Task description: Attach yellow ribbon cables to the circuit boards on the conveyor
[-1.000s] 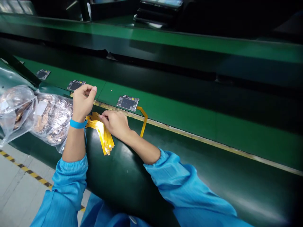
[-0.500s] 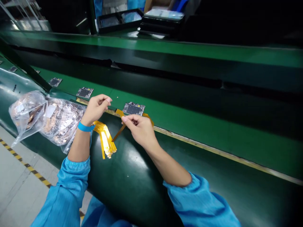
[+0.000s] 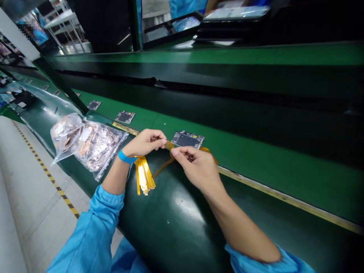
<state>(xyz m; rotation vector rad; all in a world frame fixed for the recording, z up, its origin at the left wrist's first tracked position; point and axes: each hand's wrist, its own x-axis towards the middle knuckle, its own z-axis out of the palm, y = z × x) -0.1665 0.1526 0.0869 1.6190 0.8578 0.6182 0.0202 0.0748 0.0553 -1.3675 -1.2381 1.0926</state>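
My left hand (image 3: pixel 145 143) and my right hand (image 3: pixel 196 167) both pinch one end of a thin orange flex strip (image 3: pixel 162 167), which hangs down onto the dark green bench edge. Just beyond my fingertips a small circuit board (image 3: pixel 187 139) lies on the green conveyor belt (image 3: pixel 256 159), with another orange strip (image 3: pixel 209 151) attached at its right. A fanned stack of yellow flex strips (image 3: pixel 143 175) lies under my left wrist, which wears a blue band.
Clear plastic bags of coppery parts (image 3: pixel 85 142) lie on the bench to the left. More circuit boards (image 3: pixel 125 116) sit further along the belt. Black trays (image 3: pixel 199 26) stand on the far side. A floor with a yellow-black stripe (image 3: pixel 45 170) runs at left.
My right hand lifted one strip from the stack and brought it up toward the board. My left hand came across to pinch the same end. The view has shifted left.
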